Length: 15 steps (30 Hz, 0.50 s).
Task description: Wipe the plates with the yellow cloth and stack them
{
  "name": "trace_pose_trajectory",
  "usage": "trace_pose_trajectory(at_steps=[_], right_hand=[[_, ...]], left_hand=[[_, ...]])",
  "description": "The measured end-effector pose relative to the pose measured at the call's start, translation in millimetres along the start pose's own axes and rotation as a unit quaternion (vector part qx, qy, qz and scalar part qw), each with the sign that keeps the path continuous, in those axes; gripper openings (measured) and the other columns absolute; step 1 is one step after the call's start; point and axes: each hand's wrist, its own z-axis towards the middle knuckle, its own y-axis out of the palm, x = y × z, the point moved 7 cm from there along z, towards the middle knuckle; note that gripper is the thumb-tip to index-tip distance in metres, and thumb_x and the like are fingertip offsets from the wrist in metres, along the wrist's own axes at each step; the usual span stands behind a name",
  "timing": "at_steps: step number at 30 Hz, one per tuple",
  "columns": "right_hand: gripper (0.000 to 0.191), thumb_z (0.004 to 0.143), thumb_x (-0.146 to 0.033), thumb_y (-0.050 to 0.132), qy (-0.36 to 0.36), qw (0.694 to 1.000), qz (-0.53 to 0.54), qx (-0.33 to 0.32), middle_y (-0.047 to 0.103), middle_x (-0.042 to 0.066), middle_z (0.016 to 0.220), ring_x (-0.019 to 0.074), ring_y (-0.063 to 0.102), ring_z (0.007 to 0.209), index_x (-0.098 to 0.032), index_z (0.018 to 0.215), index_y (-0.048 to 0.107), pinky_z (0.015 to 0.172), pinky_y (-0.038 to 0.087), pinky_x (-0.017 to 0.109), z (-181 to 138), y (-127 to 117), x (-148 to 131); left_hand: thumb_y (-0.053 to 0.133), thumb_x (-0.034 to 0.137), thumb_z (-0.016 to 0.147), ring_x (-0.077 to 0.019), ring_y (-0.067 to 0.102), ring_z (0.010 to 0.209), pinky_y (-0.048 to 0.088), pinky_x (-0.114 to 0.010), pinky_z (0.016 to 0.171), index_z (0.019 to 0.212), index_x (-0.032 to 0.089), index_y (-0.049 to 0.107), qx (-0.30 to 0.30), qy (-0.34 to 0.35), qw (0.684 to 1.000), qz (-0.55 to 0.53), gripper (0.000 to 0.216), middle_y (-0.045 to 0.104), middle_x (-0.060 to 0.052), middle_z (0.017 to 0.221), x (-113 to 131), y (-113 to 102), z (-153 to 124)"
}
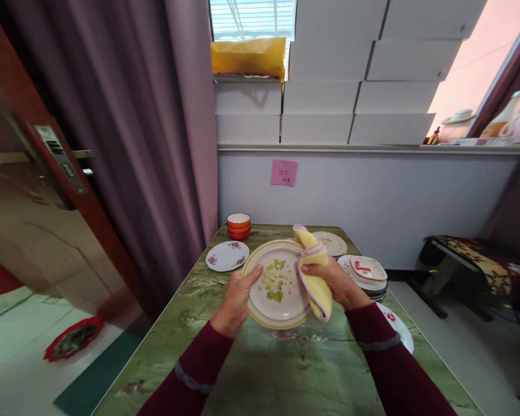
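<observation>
My left hand point(235, 299) grips the left rim of a cream plate point(274, 284) with a yellow edge and a green flower pattern, held tilted above the green marble-look table point(260, 370). My right hand point(333, 280) is closed on a folded yellow cloth point(315, 276) with a purple trim. The cloth lies against the plate's right side and hangs over its rim.
On the table stand a stack of orange bowls point(238, 226), a small floral plate point(227, 256), a plate behind the cloth point(331, 243), a stack of dishes at right point(366, 276) and a plate by my right sleeve point(398, 326). A purple curtain point(134, 144) hangs left; white boxes point(355, 75) sit on the sill.
</observation>
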Motion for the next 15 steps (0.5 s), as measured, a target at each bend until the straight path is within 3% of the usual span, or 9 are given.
trace_pose_trajectory(at_steps=[4, 9, 13, 15], right_hand=[[0.05, 0.054, -0.029, 0.089, -0.03, 0.988, 0.1, 0.111, 0.075, 0.003, 0.084, 0.0214, 0.068, 0.072, -0.017, 0.098, 0.07, 0.071, 0.056, 0.034, 1, -1, 15], [0.058, 0.061, -0.038, 0.085, -0.083, 0.919, 0.216, 0.32, 0.074, 0.004, 0.106, 0.0255, 0.071, 0.091, -0.021, 0.113, 0.065, 0.079, 0.06, 0.037, -12, 18, 71], [0.059, 0.068, -0.043, 0.08, -0.085, 0.91, 0.218, 0.342, 0.075, 0.004, 0.106, 0.0246, 0.072, 0.094, -0.023, 0.12, 0.062, 0.078, 0.061, 0.036, -20, 21, 94], [0.056, 0.064, -0.04, 0.084, -0.085, 0.923, 0.2, 0.318, 0.076, 0.003, 0.101, 0.0238, 0.072, 0.089, -0.022, 0.114, 0.066, 0.076, 0.061, 0.035, -21, 8, 89]], left_hand=[[0.077, 0.018, 0.075, -0.0303, 0.073, 0.101, 0.055, -0.045, 0.098, 0.108, 0.01, 0.071, 0.08, 0.072, 0.991, -0.083, 0.034, 0.079, -0.013, 0.1, 5, 5, 5], [0.069, 0.029, 0.086, -0.0285, 0.072, 0.105, 0.055, -0.043, 0.098, 0.114, 0.013, 0.069, 0.185, 0.104, 0.964, -0.159, 0.032, 0.077, -0.012, 0.109, -30, 9, 1], [0.068, 0.037, 0.088, -0.0294, 0.071, 0.106, 0.056, -0.043, 0.097, 0.115, 0.015, 0.069, 0.2, 0.085, 0.962, -0.167, 0.034, 0.075, -0.012, 0.116, -60, 8, -13], [0.072, 0.03, 0.085, -0.0284, 0.069, 0.11, 0.055, -0.04, 0.099, 0.113, 0.015, 0.07, 0.163, 0.072, 0.973, -0.148, 0.032, 0.075, -0.012, 0.115, -60, 1, -17]])
